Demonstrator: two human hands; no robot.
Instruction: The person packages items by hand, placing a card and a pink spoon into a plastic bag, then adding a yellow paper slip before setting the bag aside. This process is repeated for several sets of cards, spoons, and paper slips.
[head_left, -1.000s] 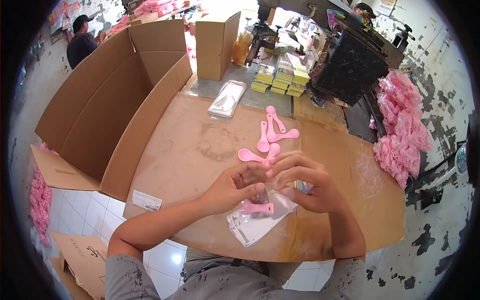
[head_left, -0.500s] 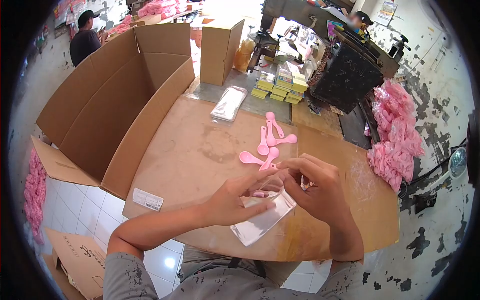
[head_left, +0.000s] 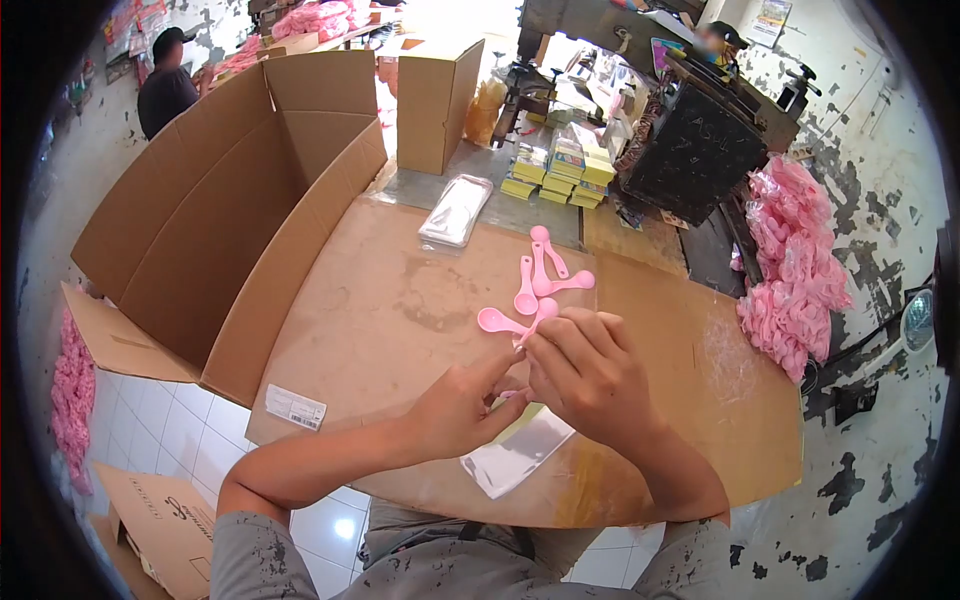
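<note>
My left hand (head_left: 462,408) and my right hand (head_left: 590,378) meet over the front of the table, fingers pinched together. Between them is something small and pink, mostly hidden by the fingers; I cannot make it out. Just beyond the fingertips lie several pink spoons (head_left: 541,281), the nearest touching or overlapping the fingertips in view. Under my hands a stack of clear plastic bags (head_left: 515,462) lies on the table, with a yellowish edge showing at its top. Farther back sits another stack of clear bags (head_left: 456,211).
A large open carton (head_left: 290,240) stands at the left of the cardboard-covered table (head_left: 400,290). Behind are an upright box (head_left: 430,110), stacked yellow cards (head_left: 560,170) and a black machine (head_left: 690,145). Pink bagged items (head_left: 790,270) hang at right. Two people are in the background.
My hands have come together, and the fingers of both have closed. The clear bag that was held open between them is now mostly hidden.
</note>
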